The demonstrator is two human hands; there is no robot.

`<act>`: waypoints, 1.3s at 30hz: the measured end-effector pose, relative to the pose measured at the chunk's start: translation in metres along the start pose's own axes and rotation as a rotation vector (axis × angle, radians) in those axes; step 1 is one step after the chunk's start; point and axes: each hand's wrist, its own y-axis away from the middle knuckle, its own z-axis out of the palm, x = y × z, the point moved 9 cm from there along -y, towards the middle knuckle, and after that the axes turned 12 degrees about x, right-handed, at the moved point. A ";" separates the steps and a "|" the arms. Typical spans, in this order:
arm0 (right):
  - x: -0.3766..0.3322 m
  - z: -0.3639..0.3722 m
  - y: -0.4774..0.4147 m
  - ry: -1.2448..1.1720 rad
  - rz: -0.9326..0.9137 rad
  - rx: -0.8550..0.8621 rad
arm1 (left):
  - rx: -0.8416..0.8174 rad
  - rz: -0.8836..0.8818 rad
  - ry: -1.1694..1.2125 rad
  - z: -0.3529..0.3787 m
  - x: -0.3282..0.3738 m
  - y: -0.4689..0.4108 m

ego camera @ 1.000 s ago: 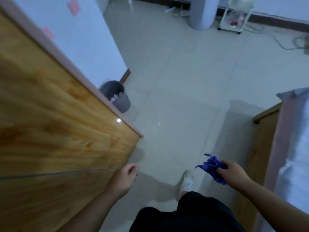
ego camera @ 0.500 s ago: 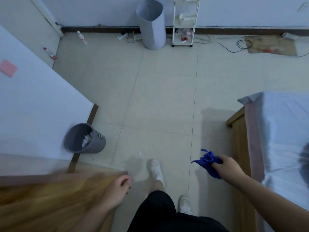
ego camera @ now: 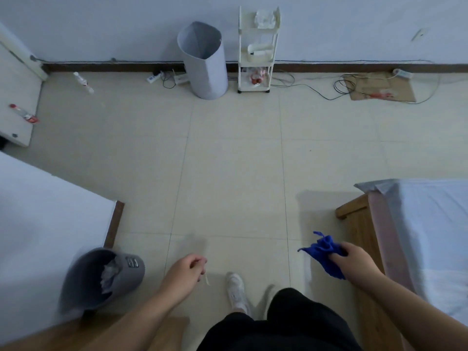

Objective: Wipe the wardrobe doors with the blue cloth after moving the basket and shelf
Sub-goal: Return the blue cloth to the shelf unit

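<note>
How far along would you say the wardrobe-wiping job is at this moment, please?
Likely done: the grey basket and white shelf stand against the far wall, away from the wardrobe. In hand: the right hand grips the bunched blue cloth; the left hand hangs free. Left: the cloth touches no door, and only a wooden edge of the wardrobe shows, so I cannot tell how much wiping remains.

— What stood on the tiled floor (ego camera: 233, 160)?
— By the far wall, a tall grey basket (ego camera: 202, 62), with a white shelf (ego camera: 257, 49) just beside it.
— And lying flat?
— A bottle (ego camera: 83, 82) at the left, a power strip (ego camera: 154, 78) with cables, cardboard (ego camera: 382, 88) at the right. Nearer, a dark bin (ego camera: 101, 277) of crumpled paper; a bed (ego camera: 367, 224) opposite.
</note>
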 end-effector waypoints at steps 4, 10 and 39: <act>0.026 -0.001 -0.024 0.068 0.128 -0.021 | 0.006 0.080 -0.046 -0.021 0.079 -0.061; -0.001 -0.010 -0.106 0.077 0.201 -0.079 | 0.010 0.138 -0.114 -0.032 0.181 -0.154; -0.442 -0.135 -0.532 -0.032 0.206 0.051 | -0.036 0.181 -0.287 -0.186 0.541 -0.606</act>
